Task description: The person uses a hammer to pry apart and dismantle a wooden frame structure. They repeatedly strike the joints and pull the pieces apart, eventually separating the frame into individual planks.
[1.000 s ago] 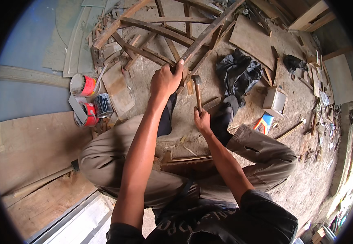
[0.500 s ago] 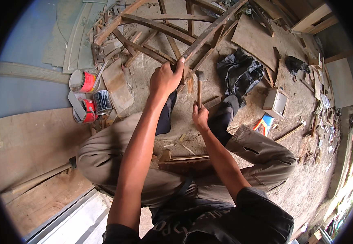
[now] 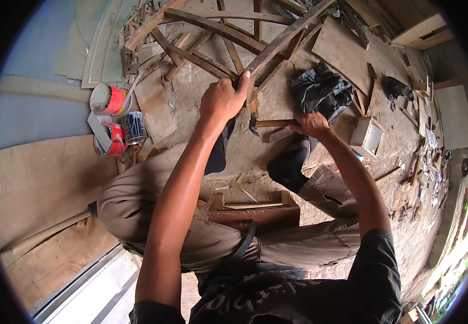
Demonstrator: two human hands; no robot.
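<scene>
Dusty workshop floor [image 3: 234, 156]: left hand [image 3: 224, 100] gripped curved wood strip [image 3: 277, 46]; right hand [image 3: 312, 124] gripped hammer [image 3: 263, 123], mid-nailing. Next hit needed good aim.

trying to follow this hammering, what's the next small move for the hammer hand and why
Probably a short swing of the hammer left onto the strip: the right hand holds its handle level, head just below the left hand, which grips the strip.

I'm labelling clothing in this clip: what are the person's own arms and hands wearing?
Both forearms are bare, and the left hand and right hand wear no gloves. No watch or ring shows. A short black sleeve covers the right upper arm, and the edge of another black sleeve shows on the left.
</scene>
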